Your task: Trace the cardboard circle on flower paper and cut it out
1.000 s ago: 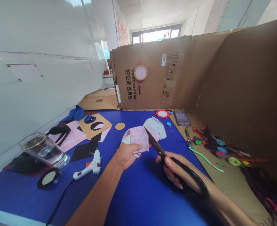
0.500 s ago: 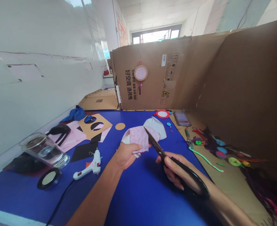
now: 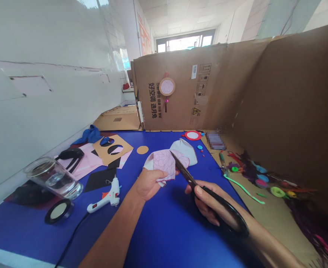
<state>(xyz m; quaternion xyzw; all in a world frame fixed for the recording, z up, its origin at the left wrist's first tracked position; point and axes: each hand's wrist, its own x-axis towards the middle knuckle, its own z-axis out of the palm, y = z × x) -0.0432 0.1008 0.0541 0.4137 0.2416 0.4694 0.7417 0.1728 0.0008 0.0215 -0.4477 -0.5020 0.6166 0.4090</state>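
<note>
My left hand [image 3: 150, 183] pinches a folded piece of pink patterned fabric [image 3: 164, 163], thumb on top and fingers mostly hidden beneath. The fabric's pale underside shows at the left, and a whitish part with a red stitched-looking edge spreads out behind it. In my right hand [image 3: 208, 201] are large scissors [image 3: 186, 175] with black handles. Their dark blades look closed or nearly so and point up and left, the tip over the fabric's right side. Whether the blades touch the cloth I cannot tell.
A white glue gun [image 3: 108, 197], a black tape roll [image 3: 58, 211] and a glass of water [image 3: 54, 178] stand at the left. Cardboard with cut-out holes [image 3: 102, 152] lies behind them. Rightward are a red-rimmed disc [image 3: 193, 135], a green strip [image 3: 244, 190] and tall cardboard walls [image 3: 286, 93].
Almost nothing differs. The fabric's front edge has shifted very slightly left; both hands and the scissors keep nearly the same places.
</note>
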